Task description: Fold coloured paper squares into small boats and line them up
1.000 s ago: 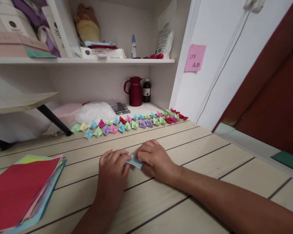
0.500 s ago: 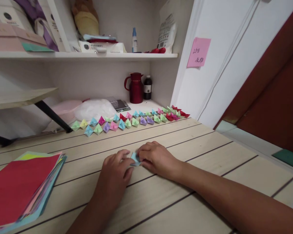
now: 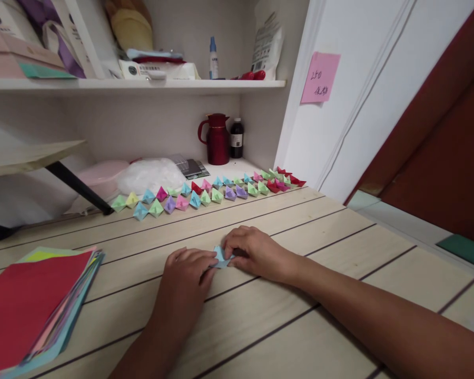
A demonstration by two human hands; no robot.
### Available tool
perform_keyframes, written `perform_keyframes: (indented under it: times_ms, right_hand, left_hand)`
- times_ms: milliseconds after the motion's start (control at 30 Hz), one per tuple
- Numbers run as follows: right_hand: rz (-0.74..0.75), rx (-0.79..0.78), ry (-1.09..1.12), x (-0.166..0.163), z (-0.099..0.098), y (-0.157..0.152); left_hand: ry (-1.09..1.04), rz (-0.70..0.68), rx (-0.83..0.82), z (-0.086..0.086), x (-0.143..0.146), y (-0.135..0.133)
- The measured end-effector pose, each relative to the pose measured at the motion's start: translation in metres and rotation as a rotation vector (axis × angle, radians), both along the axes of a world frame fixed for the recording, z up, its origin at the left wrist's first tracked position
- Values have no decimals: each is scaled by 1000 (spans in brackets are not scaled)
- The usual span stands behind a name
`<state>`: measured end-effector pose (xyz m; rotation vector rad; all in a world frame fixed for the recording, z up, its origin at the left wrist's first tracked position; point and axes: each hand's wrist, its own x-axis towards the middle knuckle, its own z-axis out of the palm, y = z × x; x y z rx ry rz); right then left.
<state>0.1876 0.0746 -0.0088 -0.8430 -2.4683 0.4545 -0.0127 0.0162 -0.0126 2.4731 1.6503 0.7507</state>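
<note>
Between my hands, just above or on the wooden table point(image 3: 292, 331), is a small folded piece of light blue paper point(image 3: 221, 258), shaped somewhat like a little boat. My left hand point(image 3: 189, 271) pinches its left corner between thumb and fingers. The right end is gripped by my right hand point(image 3: 256, 255), whose fingertips partly cover it. Farther back, several folded paper boats point(image 3: 195, 199) in green, blue, pink, purple, yellow and red stand in two rows.
A stack of coloured paper sheets point(image 3: 31, 305), red on top, lies at the left. Behind the boats are a plastic bag point(image 3: 152, 176), a dark red jug point(image 3: 218, 139) and a dark bottle point(image 3: 236, 138). A small stand's black leg point(image 3: 79, 187) rests at the back left.
My left fingers have closed onto the blue paper's left corner, and more of the paper shows between my hands. The whole view has shifted slightly.
</note>
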Motion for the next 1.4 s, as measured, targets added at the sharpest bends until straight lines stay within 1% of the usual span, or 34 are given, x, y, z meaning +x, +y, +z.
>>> perform_keyframes:
  times_ms: [100,200,333,467,667,767,833,933,1000,1167,1267,1400]
  right_hand:
    - [-42,-8,24,-1,-3,2]
    - [-92,-14,38,-4,-5,2]
    - [-138,-21,36,-7,-6,1]
    - [-195,-18,-4,-12,-5,0]
    - [-331,68,-153,-18,-3,-1]
    - [-347,56,-101,-17,-5,-2]
    - [-300,41,-32,-16,-7,-1]
    - [-184,58,23,-15,-10,1]
    - [-133,53,30,-13,-10,3]
    - [-28,-33,9,-4,-4,8]
    - [-2,-36,-21,0,0,7]
    - [-33,-24,-52,-1,1,4]
  left_hand:
    - [-16,55,11,-3,2,4]
    - [-56,154,19,-6,3,8]
    - [-121,299,-49,-5,4,14]
    - [-93,341,-48,-5,6,15]
    - [63,321,35,-8,8,13]
    - [129,324,61,-7,9,11]
    - [109,295,67,-6,9,10]
    - [84,193,78,-6,7,8]
    - [89,141,82,-6,4,8]
    - [93,76,34,-7,-3,10]
    - [114,48,35,-7,-6,13]
    - [100,24,49,-8,-6,16]
